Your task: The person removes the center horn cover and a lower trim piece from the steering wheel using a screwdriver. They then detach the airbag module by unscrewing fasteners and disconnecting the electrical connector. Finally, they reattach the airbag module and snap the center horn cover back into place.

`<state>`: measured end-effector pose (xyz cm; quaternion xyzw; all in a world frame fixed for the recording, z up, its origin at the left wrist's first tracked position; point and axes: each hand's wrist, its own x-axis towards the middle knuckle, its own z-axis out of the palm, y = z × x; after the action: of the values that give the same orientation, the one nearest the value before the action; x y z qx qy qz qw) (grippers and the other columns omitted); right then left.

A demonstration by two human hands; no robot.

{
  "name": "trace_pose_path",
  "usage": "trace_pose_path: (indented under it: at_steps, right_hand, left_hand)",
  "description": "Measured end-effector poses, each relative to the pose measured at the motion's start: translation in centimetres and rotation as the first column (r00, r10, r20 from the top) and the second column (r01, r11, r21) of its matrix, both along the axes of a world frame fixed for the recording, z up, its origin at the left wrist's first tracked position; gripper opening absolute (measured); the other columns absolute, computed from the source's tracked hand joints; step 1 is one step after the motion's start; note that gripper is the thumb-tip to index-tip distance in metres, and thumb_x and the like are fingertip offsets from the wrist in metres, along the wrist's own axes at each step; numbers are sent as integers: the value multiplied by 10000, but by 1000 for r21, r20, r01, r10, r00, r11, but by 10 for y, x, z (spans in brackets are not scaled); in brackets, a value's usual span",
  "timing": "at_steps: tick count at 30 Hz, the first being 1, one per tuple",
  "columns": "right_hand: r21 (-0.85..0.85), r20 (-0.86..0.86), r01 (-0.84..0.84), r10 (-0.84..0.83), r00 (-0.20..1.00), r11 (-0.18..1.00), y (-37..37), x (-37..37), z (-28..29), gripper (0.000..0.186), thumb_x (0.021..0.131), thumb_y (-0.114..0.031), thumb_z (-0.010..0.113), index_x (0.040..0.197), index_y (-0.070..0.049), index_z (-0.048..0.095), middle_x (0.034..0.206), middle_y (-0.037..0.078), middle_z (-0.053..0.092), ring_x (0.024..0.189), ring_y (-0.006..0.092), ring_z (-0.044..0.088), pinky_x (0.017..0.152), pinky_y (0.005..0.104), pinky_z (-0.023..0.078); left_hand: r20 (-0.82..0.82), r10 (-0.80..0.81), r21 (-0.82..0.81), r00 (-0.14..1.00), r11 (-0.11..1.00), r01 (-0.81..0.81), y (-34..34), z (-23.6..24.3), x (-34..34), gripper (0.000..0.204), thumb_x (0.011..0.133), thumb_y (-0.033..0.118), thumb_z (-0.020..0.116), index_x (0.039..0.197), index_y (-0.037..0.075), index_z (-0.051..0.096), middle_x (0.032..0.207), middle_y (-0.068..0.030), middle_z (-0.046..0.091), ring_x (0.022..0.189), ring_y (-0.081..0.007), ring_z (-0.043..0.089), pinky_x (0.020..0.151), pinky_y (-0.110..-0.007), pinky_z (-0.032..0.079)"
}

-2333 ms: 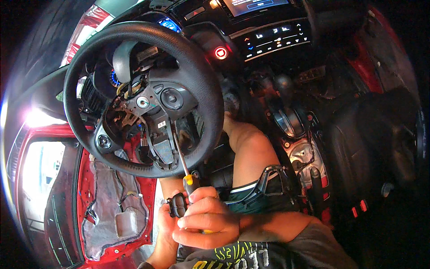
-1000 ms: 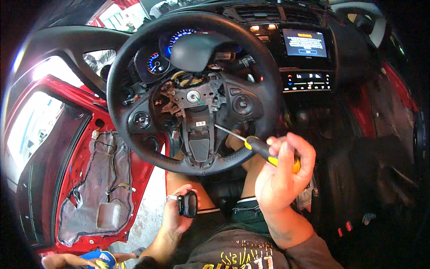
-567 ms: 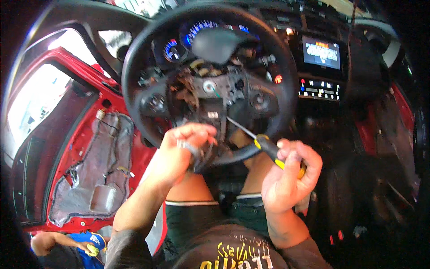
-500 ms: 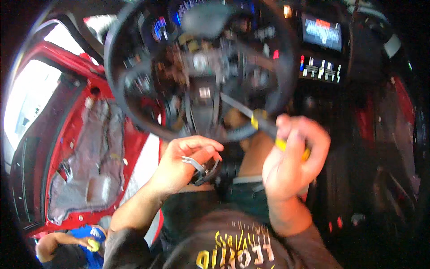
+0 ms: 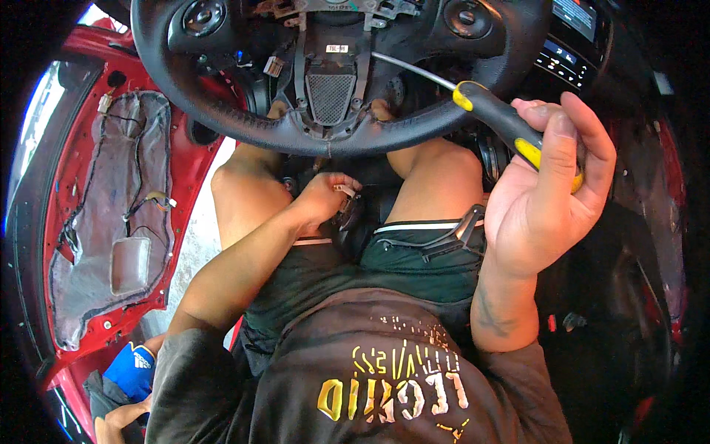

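Note:
My right hand (image 5: 547,185) is closed round a screwdriver (image 5: 492,112) with a black and yellow handle at the right. Its long shaft reaches up-left to the steering wheel's centre frame (image 5: 330,100), the tip touching or just beside that frame's right side below the exposed metal bracket. The black steering wheel (image 5: 244,123) has its centre uncovered, with a mesh panel low in it. My left hand (image 5: 319,200) rests low between my thighs, fingers curled round a small dark part (image 5: 345,212) with a pale metal tab, partly hidden by those fingers.
An open red car door (image 5: 185,237), trim removed, with grey liner and wires, stands at the left. Beyond it at lower left another person in blue (image 5: 130,366) is partly visible. A screen (image 5: 573,18) and control panel (image 5: 560,61) are at upper right, dark seating (image 5: 606,274) at right.
My view has tipped down, so the wheel sits higher in the picture. My left hand has lowered between my thighs with the part. My right hand moved rightward, still holding the screwdriver angled at the wheel.

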<state>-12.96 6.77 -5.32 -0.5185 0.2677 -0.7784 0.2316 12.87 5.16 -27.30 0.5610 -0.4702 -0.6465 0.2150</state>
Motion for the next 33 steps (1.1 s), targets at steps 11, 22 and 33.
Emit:
trace_pose_path:
  at_steps: [11, 22, 33]
  right_hand:
    - [-65, -469, 215, -220, 856, 975, 27, 9, 5, 177, 990, 112, 680, 1145, 39, 725, 1026, 159, 744, 915, 195, 724, 813, 295, 590]
    - [-130, -496, 339, -357, 792, 932, 83, -13, 45, 153, 1044, 83, 585, 1155, -13, 627, 952, 149, 677, 920, 267, 665, 542, 328, 620]
    - [503, 379, -322, 130, 916, 802, 119, -12, -49, 122, 1075, -48, 624, 1188, -7, 649, 1023, 166, 712, 936, 270, 742, 649, 429, 696]
  left_hand:
    - [-437, 434, 262, 788, 899, -350, 8, 51, 48, 218, 1086, 29, 566, 1229, -17, 724, 1074, -101, 767, 910, -188, 747, 769, -349, 641]
    - [-508, 515, 332, 690, 857, -394, 47, 85, 34, 206, 1032, 132, 678, 1224, 74, 728, 1136, -84, 759, 965, -216, 744, 851, -387, 641]
    - [-736, 216, 294, 641, 956, 16, 108, 118, -12, 517, 1029, 218, 720, 1512, 89, 588, 1024, -89, 736, 794, -260, 763, 739, -441, 674]
